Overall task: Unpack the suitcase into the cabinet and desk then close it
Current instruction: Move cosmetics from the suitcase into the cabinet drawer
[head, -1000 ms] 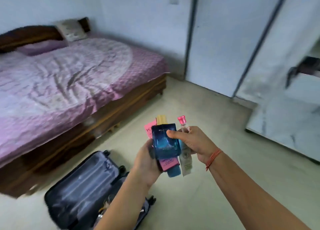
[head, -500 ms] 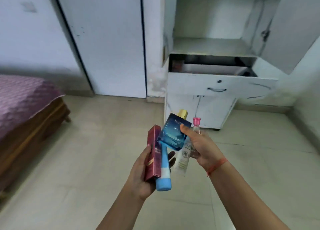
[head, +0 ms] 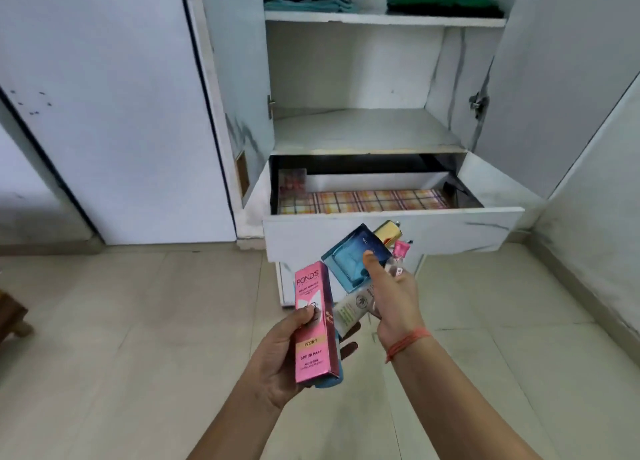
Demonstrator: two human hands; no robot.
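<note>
Folded green clothes are shelved. Fingers of the left hand grip a pink cardboard box. The right hand holds a blue glass perfume bottle, not yet in the open white drawer.

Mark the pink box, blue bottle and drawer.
pink box [head: 311, 352], head view, front face, lower label.
blue bottle [head: 346, 262], head view, middle of the glass body.
drawer [head: 467, 230], head view, bare front panel, right part.
</note>
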